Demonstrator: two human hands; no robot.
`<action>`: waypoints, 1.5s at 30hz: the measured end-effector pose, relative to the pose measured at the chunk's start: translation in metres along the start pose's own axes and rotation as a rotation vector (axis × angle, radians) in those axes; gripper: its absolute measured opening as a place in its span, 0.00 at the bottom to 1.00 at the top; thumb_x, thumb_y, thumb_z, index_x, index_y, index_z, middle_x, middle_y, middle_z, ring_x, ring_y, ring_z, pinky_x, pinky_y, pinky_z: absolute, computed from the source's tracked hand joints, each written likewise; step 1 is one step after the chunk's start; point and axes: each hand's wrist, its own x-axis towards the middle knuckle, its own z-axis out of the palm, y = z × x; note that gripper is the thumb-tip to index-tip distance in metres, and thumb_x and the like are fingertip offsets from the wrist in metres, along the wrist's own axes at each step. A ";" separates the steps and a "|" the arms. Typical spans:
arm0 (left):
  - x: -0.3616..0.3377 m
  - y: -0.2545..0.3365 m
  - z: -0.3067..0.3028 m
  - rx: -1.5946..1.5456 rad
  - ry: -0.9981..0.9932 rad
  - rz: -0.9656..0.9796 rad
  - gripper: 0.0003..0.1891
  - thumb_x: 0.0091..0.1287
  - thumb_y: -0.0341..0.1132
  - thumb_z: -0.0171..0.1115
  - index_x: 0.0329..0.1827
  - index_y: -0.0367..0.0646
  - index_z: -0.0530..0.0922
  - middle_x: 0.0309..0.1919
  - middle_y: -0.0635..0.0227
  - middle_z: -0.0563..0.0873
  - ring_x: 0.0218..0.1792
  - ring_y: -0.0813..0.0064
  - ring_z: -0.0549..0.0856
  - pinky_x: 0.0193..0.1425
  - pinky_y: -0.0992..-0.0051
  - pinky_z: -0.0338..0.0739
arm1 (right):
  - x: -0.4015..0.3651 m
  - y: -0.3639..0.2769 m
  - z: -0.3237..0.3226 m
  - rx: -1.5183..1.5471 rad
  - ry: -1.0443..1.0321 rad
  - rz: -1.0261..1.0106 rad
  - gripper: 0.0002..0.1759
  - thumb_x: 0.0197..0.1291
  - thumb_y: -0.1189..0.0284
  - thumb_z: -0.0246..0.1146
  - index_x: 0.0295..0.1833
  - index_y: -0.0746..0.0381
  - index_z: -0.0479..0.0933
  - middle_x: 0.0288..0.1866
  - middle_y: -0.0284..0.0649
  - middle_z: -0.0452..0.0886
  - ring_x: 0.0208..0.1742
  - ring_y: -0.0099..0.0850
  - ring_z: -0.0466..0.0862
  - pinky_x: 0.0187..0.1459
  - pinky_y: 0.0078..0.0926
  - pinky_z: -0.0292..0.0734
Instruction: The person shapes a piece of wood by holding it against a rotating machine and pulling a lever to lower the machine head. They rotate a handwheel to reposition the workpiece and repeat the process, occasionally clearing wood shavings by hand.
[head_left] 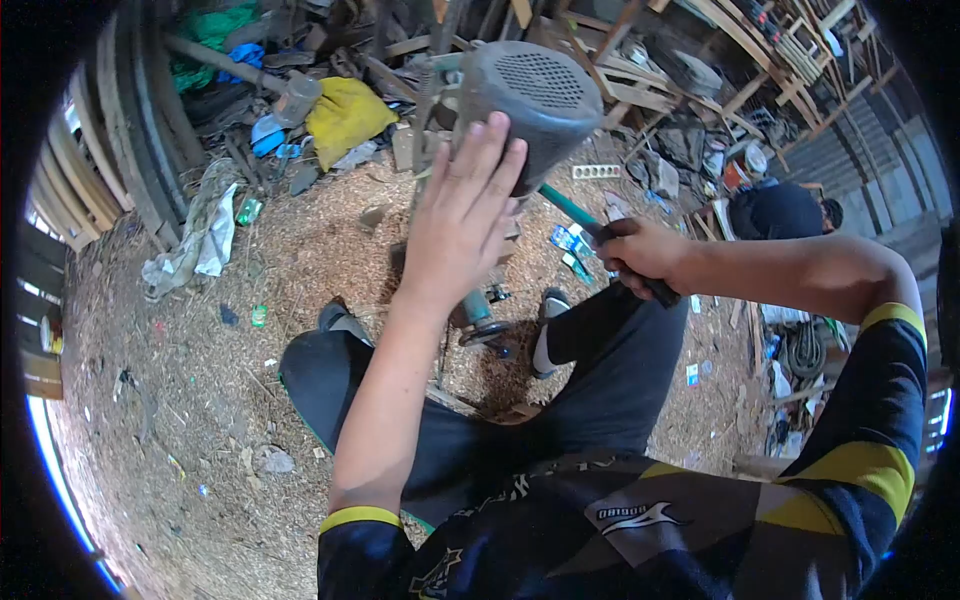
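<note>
A dark electric motor (540, 110) with a vented round end stands in front of me, on a machine whose lower part is mostly hidden. My left hand (462, 225) lies on the motor's near side, fingers stretched out and slightly apart. To the right, my right hand (640, 252) is wrapped round the black grip of a green lever (568, 208). The lever runs up and left toward the underside of the motor, where its end is hidden. Lower down, between my feet, the machine shows a green post (472, 306) and a small round handwheel (484, 333).
Wood shavings cover the ground (200, 400). A yellow sack (345, 120) and other scrap lie behind the machine. Curved planks (140, 120) lean at the left. Small blue packets (572, 245) lie beyond the lever. A dark rounded shape (788, 212) at the right resembles a cap.
</note>
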 end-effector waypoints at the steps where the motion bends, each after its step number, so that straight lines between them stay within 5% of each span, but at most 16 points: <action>1: -0.002 -0.002 0.007 0.019 0.009 0.007 0.35 0.70 0.30 0.63 0.83 0.48 0.66 0.85 0.57 0.60 0.83 0.51 0.61 0.84 0.45 0.57 | -0.004 0.001 0.003 0.034 -0.013 0.000 0.11 0.73 0.65 0.62 0.47 0.61 0.73 0.27 0.30 0.72 0.16 0.22 0.72 0.16 0.27 0.70; 2: -0.004 -0.004 0.012 0.042 0.019 0.013 0.36 0.70 0.30 0.63 0.83 0.49 0.66 0.85 0.57 0.60 0.84 0.51 0.60 0.84 0.45 0.56 | -0.013 0.004 0.002 -0.025 0.029 -0.027 0.14 0.74 0.60 0.63 0.48 0.59 0.73 0.27 0.30 0.72 0.18 0.23 0.73 0.18 0.26 0.72; 5: -0.002 -0.006 0.013 0.079 0.057 0.010 0.33 0.68 0.30 0.66 0.79 0.51 0.72 0.84 0.57 0.63 0.82 0.50 0.64 0.82 0.43 0.57 | -0.038 -0.015 0.004 -0.090 -0.020 0.319 0.19 0.74 0.53 0.64 0.48 0.59 0.74 0.26 0.29 0.72 0.18 0.23 0.73 0.20 0.27 0.72; 8: 0.001 -0.023 -0.011 0.122 0.138 0.009 0.28 0.66 0.36 0.70 0.72 0.56 0.81 0.79 0.61 0.72 0.79 0.53 0.70 0.80 0.44 0.62 | -0.023 -0.018 0.004 -0.101 -0.064 0.456 0.24 0.73 0.47 0.63 0.34 0.54 0.72 0.20 0.27 0.68 0.15 0.21 0.67 0.18 0.28 0.62; 12: 0.003 -0.034 -0.034 0.003 0.192 -0.087 0.31 0.65 0.39 0.73 0.73 0.52 0.80 0.75 0.61 0.77 0.77 0.51 0.73 0.80 0.46 0.63 | -0.019 -0.021 0.001 0.162 -0.051 0.520 0.28 0.71 0.46 0.65 0.25 0.50 0.65 0.16 0.25 0.63 0.13 0.20 0.62 0.17 0.28 0.54; 19: 0.008 -0.011 -0.003 0.055 0.227 -0.211 0.42 0.60 0.50 0.79 0.73 0.35 0.76 0.75 0.50 0.76 0.76 0.52 0.75 0.77 0.47 0.69 | -0.016 -0.003 0.006 0.086 -0.024 0.355 0.25 0.70 0.55 0.67 0.25 0.52 0.64 0.16 0.28 0.63 0.10 0.24 0.62 0.14 0.31 0.55; 26: 0.023 0.002 0.007 0.051 0.214 -0.304 0.45 0.54 0.53 0.82 0.64 0.20 0.79 0.64 0.37 0.83 0.69 0.48 0.82 0.82 0.42 0.56 | -0.010 0.016 0.002 0.209 -0.101 0.393 0.21 0.72 0.57 0.65 0.30 0.59 0.73 0.16 0.34 0.69 0.13 0.29 0.72 0.15 0.33 0.66; 33: 0.031 0.013 -0.006 0.125 0.074 -0.405 0.39 0.56 0.47 0.82 0.62 0.24 0.80 0.66 0.42 0.83 0.72 0.50 0.79 0.84 0.44 0.53 | 0.003 0.037 0.026 0.115 -0.026 0.249 0.28 0.72 0.54 0.66 0.22 0.55 0.66 0.14 0.32 0.67 0.11 0.28 0.68 0.15 0.33 0.58; 36: 0.033 0.008 -0.005 0.171 0.119 -0.336 0.35 0.56 0.45 0.82 0.58 0.24 0.83 0.62 0.42 0.85 0.69 0.52 0.83 0.83 0.42 0.54 | -0.001 0.041 0.020 0.282 -0.105 0.267 0.28 0.73 0.54 0.66 0.22 0.55 0.66 0.15 0.31 0.68 0.11 0.28 0.68 0.14 0.32 0.59; 40: 0.034 -0.008 -0.009 0.084 0.191 -0.298 0.31 0.54 0.47 0.84 0.50 0.28 0.87 0.53 0.46 0.90 0.64 0.54 0.86 0.82 0.42 0.56 | -0.008 0.026 0.014 0.057 -0.161 0.266 0.32 0.76 0.46 0.58 0.21 0.55 0.67 0.13 0.34 0.70 0.11 0.28 0.73 0.10 0.29 0.61; 42: 0.033 -0.008 -0.008 0.049 0.232 -0.323 0.30 0.53 0.48 0.84 0.49 0.29 0.89 0.52 0.47 0.91 0.64 0.55 0.87 0.83 0.44 0.57 | -0.014 0.021 0.018 -0.051 -0.121 0.233 0.30 0.76 0.49 0.57 0.22 0.54 0.65 0.14 0.33 0.69 0.11 0.28 0.72 0.12 0.29 0.62; 45: 0.031 -0.006 0.003 0.013 0.319 -0.344 0.31 0.54 0.49 0.84 0.50 0.30 0.89 0.53 0.47 0.91 0.64 0.56 0.87 0.83 0.47 0.57 | -0.005 0.035 0.023 0.194 -0.064 0.216 0.25 0.74 0.55 0.61 0.26 0.56 0.66 0.15 0.32 0.65 0.11 0.29 0.71 0.12 0.31 0.64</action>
